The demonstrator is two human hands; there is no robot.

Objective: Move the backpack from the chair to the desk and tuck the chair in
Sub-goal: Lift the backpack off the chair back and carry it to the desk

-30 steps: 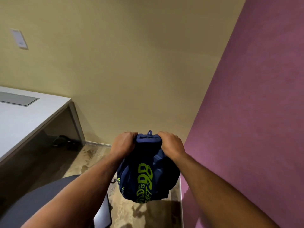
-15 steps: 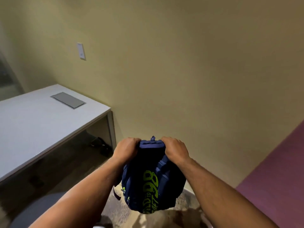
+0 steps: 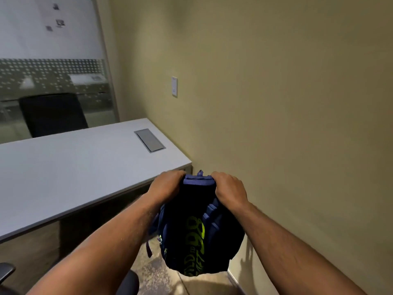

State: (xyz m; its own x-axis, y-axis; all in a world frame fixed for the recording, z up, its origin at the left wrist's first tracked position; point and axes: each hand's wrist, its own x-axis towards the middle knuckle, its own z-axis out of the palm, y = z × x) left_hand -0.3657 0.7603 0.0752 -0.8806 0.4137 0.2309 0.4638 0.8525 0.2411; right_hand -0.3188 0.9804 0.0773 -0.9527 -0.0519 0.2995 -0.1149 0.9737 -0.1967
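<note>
A dark blue backpack [image 3: 197,237] with lime-green lettering hangs in the air in front of me, off the floor. My left hand [image 3: 165,186] grips its top edge on the left and my right hand [image 3: 229,190] grips it on the right. It hangs just past the near right corner of the white desk [image 3: 74,173], lower than the desktop. Only the dark seat edge [image 3: 127,282] and one armrest [image 3: 6,271] of the chair show at the bottom left, below my left arm.
A grey cable hatch [image 3: 150,140] lies flush in the desk's far right part. A beige wall with a switch plate [image 3: 174,86] runs close on the right. A black chair [image 3: 53,113] stands beyond the desk before a frosted glass partition [image 3: 53,75].
The view has swung left: the pink wall is gone and the desk now fills the left. Both hands keep the same hold on the backpack, now near the desk's corner.
</note>
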